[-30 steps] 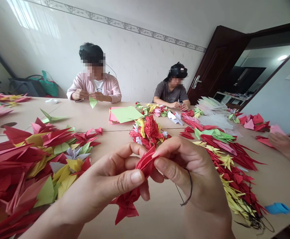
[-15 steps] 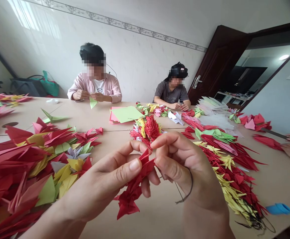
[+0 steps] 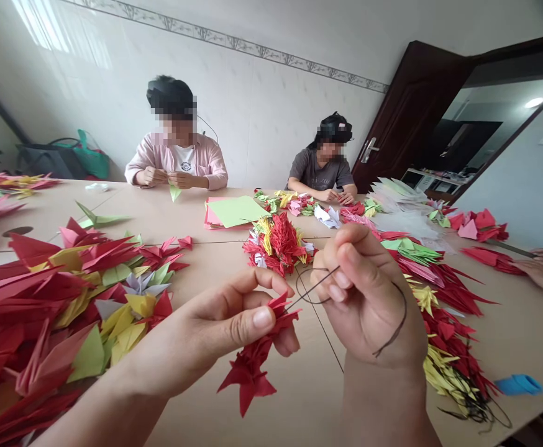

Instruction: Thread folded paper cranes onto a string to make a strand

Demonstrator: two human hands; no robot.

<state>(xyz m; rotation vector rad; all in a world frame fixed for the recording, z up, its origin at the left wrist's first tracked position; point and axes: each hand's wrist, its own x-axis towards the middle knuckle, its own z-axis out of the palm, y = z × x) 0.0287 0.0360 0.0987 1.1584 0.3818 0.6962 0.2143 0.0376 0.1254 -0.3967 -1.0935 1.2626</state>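
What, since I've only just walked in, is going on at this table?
The left hand pinches folded red paper, while the right hand, raised beside it, holds a dark thread running to it. Across the table, a person in pink holds green paper. A colourful heap of folded paper lies by the left forearm.

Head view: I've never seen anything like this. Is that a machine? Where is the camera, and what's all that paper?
No machine here: these are a person's two bare hands, seen by a camera worn on that person's head, looking forward and down. The left hand pinches a cluster of red folded paper; the right hand holds a dark thread that runs to it. On the table lie heaps of folded paper in red, yellow, green and other colours, a stack of flat sheets, and a blue object. Two people sit opposite.
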